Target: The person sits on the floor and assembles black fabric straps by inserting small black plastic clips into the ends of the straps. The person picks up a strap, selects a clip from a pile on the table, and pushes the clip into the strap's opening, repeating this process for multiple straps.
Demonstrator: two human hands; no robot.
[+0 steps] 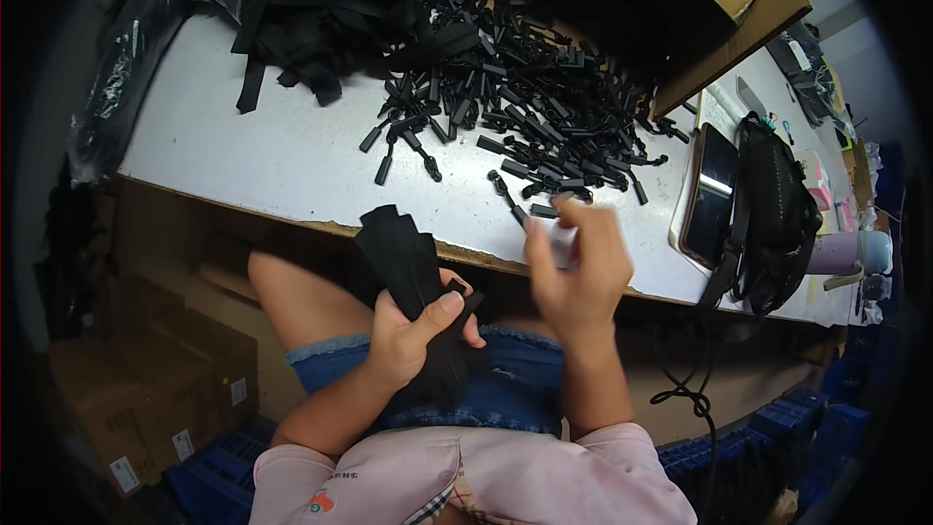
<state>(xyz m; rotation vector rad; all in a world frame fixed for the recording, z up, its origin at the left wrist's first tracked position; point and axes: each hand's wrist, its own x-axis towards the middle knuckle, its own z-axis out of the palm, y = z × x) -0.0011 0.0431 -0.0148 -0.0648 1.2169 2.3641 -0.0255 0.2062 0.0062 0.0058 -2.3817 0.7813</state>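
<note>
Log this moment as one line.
left hand: holding black strips | right hand: blurred, near loose black pull, contact unclear | white table: black pulls piled

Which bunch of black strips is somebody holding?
The bunch of black strips gripped in the left hand, above the lap. The other black pile lies on the white table, with no hand on it.
</note>
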